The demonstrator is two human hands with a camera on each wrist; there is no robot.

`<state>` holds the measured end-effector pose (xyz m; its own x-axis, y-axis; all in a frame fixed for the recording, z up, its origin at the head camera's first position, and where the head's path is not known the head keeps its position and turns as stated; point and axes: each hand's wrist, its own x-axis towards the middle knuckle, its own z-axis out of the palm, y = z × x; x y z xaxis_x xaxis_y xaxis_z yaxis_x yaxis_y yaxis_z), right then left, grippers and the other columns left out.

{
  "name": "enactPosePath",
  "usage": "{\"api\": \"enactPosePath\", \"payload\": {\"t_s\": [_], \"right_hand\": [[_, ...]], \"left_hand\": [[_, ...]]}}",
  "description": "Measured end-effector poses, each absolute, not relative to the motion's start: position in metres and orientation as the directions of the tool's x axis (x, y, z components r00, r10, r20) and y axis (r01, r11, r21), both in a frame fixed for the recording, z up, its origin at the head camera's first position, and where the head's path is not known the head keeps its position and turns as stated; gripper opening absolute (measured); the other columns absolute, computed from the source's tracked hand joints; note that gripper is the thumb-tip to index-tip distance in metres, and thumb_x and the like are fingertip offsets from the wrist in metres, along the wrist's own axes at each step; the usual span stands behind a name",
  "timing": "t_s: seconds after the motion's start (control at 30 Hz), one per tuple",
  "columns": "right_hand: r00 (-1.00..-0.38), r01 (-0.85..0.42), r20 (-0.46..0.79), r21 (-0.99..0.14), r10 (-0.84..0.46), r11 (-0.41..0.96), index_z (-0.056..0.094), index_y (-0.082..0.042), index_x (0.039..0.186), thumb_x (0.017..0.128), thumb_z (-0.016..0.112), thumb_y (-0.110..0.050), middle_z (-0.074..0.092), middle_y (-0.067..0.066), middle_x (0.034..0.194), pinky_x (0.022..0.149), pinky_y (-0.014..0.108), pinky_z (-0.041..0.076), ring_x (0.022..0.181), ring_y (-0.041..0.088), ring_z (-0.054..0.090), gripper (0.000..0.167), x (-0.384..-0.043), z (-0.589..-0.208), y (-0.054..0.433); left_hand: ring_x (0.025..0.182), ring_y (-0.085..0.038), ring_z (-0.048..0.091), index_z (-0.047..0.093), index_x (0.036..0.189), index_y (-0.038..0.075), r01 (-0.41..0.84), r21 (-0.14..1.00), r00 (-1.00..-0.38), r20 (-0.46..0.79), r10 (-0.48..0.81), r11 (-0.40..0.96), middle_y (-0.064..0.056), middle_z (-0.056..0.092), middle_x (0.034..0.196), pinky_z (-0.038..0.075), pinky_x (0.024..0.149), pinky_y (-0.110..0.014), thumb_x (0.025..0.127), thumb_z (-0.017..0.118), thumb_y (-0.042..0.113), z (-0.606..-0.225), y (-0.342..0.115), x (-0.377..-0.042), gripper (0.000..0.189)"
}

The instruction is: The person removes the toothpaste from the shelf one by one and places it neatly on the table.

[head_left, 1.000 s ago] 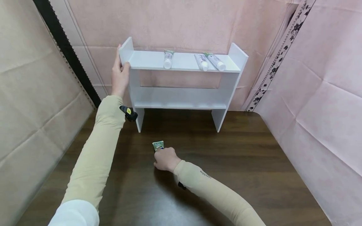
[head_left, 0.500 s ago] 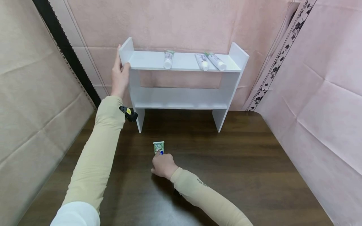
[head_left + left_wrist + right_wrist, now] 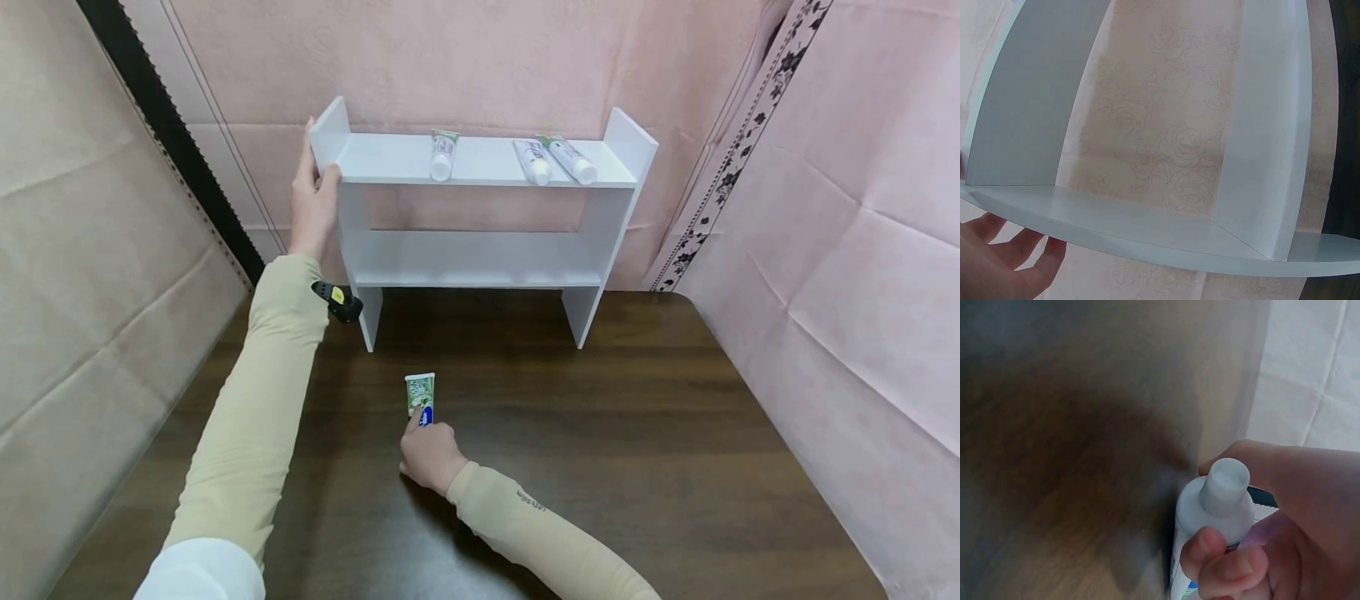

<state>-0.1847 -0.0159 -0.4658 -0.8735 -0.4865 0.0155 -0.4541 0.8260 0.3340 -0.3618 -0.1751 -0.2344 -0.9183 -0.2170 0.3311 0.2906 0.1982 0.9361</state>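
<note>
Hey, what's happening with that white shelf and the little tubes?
Someone's left hand is holding one side of the white shelf. Their right hand grips a white-capped tube in front of it, with the tube's flat green end pointing toward the shelf. Three other tubes lie on the top board, two close together and one apart. The held tube isn't up there with them.
</note>
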Motion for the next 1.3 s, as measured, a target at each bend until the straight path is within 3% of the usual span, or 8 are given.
{"api": "enactPosePath", "payload": {"t_s": [0.43, 1.1, 1.3], "right_hand": [[-0.857, -0.461, 0.044, 0.378, -0.513, 0.803, 0.055, 0.000, 0.135, 0.089, 0.058, -0.056, 0.071, -0.002, 0.063, 0.040, 0.024, 0.043, 0.040, 0.005, 0.049, 0.072, -0.183, -0.469, -0.015], [-0.844, -0.438, 0.103, 0.435, -0.527, 0.787, 0.057, -0.004, 0.134, 0.090, 0.055, -0.058, 0.066, -0.006, 0.056, 0.038, 0.024, 0.038, 0.037, 0.005, 0.042, 0.070, -0.183, -0.477, -0.016], [-0.850, -0.448, 0.107, 0.366, -0.516, 0.815, 0.057, -0.003, 0.134, 0.089, 0.057, -0.054, 0.061, -0.007, 0.050, 0.037, 0.025, 0.036, 0.036, 0.006, 0.042, 0.068, -0.185, -0.475, -0.013]], "left_hand": [[0.140, -0.008, 0.032, 0.014, 0.149, 0.053, 0.292, 0.935, -0.919, 0.333, -0.211, 0.202, 0.017, 0.024, 0.159, 0.027, 0.116, -0.038, 0.102, 0.036, 0.023, -0.238, -0.176, -0.364, 0.060], [0.129, -0.008, 0.040, 0.020, 0.149, 0.052, 0.324, 0.932, -0.902, 0.356, -0.244, 0.162, 0.015, 0.032, 0.156, 0.032, 0.109, -0.034, 0.101, 0.037, 0.019, -0.233, -0.169, -0.352, 0.060], [0.127, -0.007, 0.041, 0.021, 0.149, 0.050, 0.328, 0.931, -0.897, 0.360, -0.258, 0.160, 0.014, 0.034, 0.156, 0.033, 0.108, -0.032, 0.101, 0.038, 0.018, -0.232, -0.168, -0.352, 0.061]]}}
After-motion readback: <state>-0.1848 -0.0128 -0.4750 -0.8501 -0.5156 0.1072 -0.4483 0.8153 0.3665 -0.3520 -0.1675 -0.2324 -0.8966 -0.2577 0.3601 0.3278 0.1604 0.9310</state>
